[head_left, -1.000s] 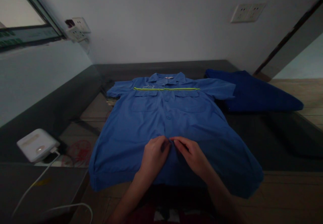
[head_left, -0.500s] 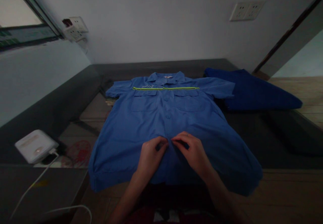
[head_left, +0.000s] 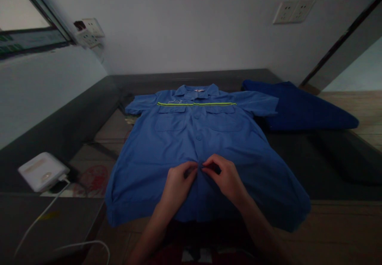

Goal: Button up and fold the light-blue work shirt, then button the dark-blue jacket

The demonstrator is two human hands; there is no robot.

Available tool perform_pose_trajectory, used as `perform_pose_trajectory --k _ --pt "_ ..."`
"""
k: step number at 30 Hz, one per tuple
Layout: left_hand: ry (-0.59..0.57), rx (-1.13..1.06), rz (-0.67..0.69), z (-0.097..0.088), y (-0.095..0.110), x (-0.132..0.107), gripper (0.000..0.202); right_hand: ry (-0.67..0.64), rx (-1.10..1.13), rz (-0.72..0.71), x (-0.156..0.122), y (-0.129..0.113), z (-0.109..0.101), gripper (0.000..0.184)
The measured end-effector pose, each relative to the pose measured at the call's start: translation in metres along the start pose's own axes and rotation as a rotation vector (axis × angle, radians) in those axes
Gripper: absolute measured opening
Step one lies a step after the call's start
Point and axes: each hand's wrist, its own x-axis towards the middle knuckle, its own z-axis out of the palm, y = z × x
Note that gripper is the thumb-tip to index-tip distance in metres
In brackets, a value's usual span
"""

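A blue short-sleeved work shirt (head_left: pixel 161 149) lies front side up on a dark table, collar at the far end, with a yellow-green stripe across the chest. Along its front opening, in the lower half, both hands pinch the cloth. My left hand (head_left: pixel 179 179) grips the placket from the left, thumb against fingers. From the right, my right hand (head_left: pixel 223 173) pinches the opposite edge, its fingertips close to the left ones. Any button between the fingertips is too small and dark to make out. Higher up the placket a button (head_left: pixel 198 138) shows.
Folded darker blue cloth (head_left: pixel 298 106) lies at the right, by the shirt's sleeve. On the left a white charger-like box (head_left: pixel 44 171) has a white cable (head_left: pixel 38 219) trailing off the near side. Behind the dark table (head_left: pixel 89 98) rises a wall with sockets (head_left: pixel 294 12).
The right hand has shifted slightly up and left, its fingertips nearer the placket. The left hand has barely moved. The shirt lies as before.
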Motion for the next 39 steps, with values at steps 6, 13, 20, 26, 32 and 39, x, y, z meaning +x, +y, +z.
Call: perform_pose_trajectory --k 6,13,20,26,32,39 --pt "0.012 -0.061 -0.024 -0.001 0.007 -0.002 0.019 0.05 -0.06 -0.053 -0.002 0.002 0.004 0.009" --pt "0.096 -0.139 -0.007 0.01 0.001 0.005 0.01 0.031 -0.087 -0.06 -0.003 0.001 0.004 0.012" --pt "0.097 -0.325 -0.022 0.013 -0.004 0.005 0.024 0.02 -0.039 -0.043 -0.004 0.005 0.006 0.01" --pt "0.093 -0.336 0.0 0.013 -0.003 0.005 0.023 -0.036 -0.107 -0.053 -0.003 0.0 0.001 0.01" --pt "0.092 -0.295 0.006 0.014 -0.004 0.005 0.023 -0.085 -0.319 -0.144 0.006 -0.014 -0.004 0.01" --pt "0.11 -0.274 0.026 0.014 -0.006 0.004 0.026 -0.225 -0.363 -0.163 0.015 -0.017 -0.011 0.01"
